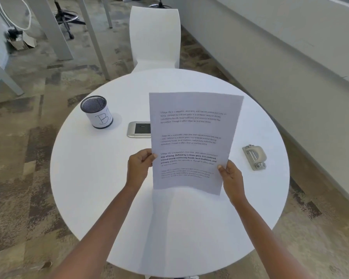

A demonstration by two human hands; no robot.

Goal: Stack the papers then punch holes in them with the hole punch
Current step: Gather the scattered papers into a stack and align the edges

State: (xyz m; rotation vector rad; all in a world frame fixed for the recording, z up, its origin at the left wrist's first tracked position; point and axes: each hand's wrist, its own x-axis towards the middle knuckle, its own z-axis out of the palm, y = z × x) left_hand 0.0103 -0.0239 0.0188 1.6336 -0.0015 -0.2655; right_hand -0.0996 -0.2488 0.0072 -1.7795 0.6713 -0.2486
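White printed papers (193,129) stand nearly upright above the middle of the round white table (101,188), lifted off its surface. My left hand (139,166) pinches their lower left edge, and my right hand (230,176) pinches the lower right edge. How many sheets are in the bundle I cannot tell. A grey hole punch (254,157) lies flat on the table to the right of my right hand, apart from the papers.
A mesh pen cup (97,112) marked "B" stands at the table's left back. A silver power hatch (138,129) is set in the table, partly hidden by the papers. A white chair (154,37) stands behind the table; a wall runs along the right.
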